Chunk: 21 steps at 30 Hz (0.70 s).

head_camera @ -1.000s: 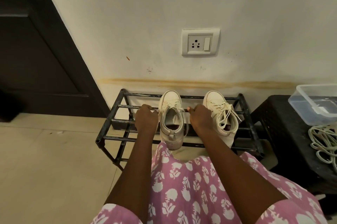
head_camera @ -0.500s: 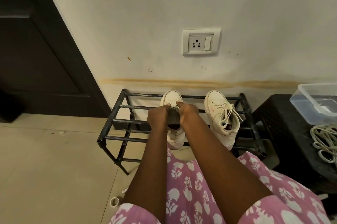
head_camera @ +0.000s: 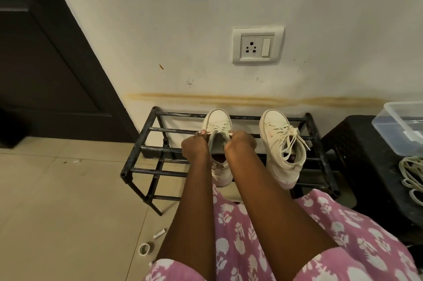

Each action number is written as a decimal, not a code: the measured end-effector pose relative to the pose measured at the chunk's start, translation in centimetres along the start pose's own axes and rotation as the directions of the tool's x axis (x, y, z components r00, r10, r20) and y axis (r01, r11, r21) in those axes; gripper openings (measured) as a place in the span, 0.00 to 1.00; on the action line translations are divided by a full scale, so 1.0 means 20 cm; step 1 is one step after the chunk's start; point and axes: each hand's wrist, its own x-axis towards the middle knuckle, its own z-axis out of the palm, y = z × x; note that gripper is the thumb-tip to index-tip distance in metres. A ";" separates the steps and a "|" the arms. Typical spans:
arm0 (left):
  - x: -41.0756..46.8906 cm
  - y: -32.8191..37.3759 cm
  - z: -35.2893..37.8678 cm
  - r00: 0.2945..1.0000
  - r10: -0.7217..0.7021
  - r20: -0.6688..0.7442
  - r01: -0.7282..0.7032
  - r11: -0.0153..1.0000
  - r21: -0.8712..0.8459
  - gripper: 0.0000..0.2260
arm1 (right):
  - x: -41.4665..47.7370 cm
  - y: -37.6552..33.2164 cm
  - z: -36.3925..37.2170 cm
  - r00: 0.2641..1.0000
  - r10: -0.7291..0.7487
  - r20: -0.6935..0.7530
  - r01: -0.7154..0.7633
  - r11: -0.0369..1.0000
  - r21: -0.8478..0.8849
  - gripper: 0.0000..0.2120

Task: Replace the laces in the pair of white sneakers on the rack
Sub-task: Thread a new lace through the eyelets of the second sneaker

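Floor: a tape roll (head_camera: pixel 144 249) and a small tube (head_camera: pixel 159 233) lie on the tiles by the person's knee.
Left hand (head_camera: pixel 196 146): its grip is closed, fingers curled and pinching the lace (head_camera: pixel 215 129) at the left edge of the shoe's throat.
Right hand (head_camera: pixel 239 143): curled the same way, pinching that lace at the right edge.
Change: a second ago the hands sat apart, either side of the shoe. Then they met over the tongue, and now they are drawn slightly apart with the shoe's mouth open between them.
Meaning: unlacing of this shoe looks to be just starting, and no new lace is in yet.
Left sneaker (head_camera: pixel 217 118): on the rack (head_camera: pixel 146 143), heel toward the person and toe at the wall, its long axis crossing the bars.
Right sneaker (head_camera: pixel 278 129): near it on the same rack, pointing the same way, its bow tied.
Spare laces (head_camera: pixel 412 173): heaped on the dark stool (head_camera: pixel 357 143) right of the rack.
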 end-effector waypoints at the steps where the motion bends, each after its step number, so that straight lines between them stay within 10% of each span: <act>1: -0.01 0.00 -0.01 0.999 -0.005 0.041 0.006 1.000 -0.028 0.13 | 0.02 0.00 0.00 1.000 -0.002 -0.009 0.002 0.997 0.082 0.17; 3: -0.01 -0.01 -0.02 0.992 -0.007 0.123 0.011 0.999 -0.032 0.14 | 0.03 0.00 -0.01 0.976 0.151 0.153 -0.212 0.804 0.556 0.15; 6: -0.03 0.01 -0.03 0.975 -0.003 0.221 0.016 0.998 -0.057 0.15 | 0.01 0.02 0.01 0.964 0.201 0.172 -0.262 0.643 0.720 0.07; 12: -0.04 0.06 -0.02 0.977 0.103 0.185 -0.099 0.995 -0.031 0.03 | -0.02 -0.03 -0.06 0.970 0.101 0.223 -0.222 0.748 0.625 0.16; 21: -0.24 0.51 -0.08 0.924 0.354 0.147 -0.346 0.935 -0.077 0.09 | -0.19 -0.33 -0.20 0.933 -0.356 -0.049 0.320 0.759 0.568 0.11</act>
